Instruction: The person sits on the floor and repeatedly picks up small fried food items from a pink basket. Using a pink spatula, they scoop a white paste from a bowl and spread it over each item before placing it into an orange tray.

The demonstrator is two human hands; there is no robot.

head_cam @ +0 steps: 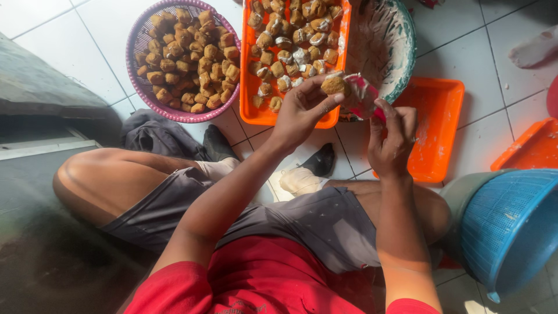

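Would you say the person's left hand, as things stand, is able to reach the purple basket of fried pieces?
Probably yes: the purple basket lies open just beyond the left hand, nothing between, though that hand already pinches a fried piece.

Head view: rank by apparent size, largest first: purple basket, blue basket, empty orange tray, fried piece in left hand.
1-2. Purple basket and blue basket: unsure, since the blue one is cut off by the frame and nearer the camera.
3. Empty orange tray.
4. Fried piece, pinched in the left hand.
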